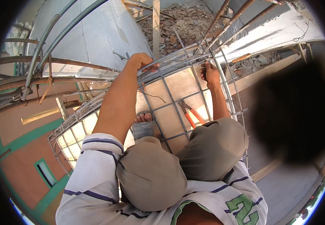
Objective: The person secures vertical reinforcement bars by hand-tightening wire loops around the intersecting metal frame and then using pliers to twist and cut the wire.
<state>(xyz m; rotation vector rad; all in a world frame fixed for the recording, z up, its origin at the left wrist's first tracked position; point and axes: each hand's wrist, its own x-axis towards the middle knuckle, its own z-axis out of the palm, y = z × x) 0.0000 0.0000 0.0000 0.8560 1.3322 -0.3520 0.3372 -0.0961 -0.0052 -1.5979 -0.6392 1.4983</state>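
Left hand (143, 61), right hand (211, 76) placed at grey steel-bar grid (173, 101) | fingers curled, grip indiscernible | red-handled metal pliers (186, 108) framed within grid

Crouching over a steel-bar grid (174, 101), with the left hand (144, 62) at its far edge, the right hand (210, 72) curled beside its bars, and orange-handled pliers (187, 109) near the right knee (218, 142).

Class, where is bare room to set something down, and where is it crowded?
Bare board shows through the rebar grid, between the pliers and the bunched bars. Crowded where those bars run between the left hand and right hand.
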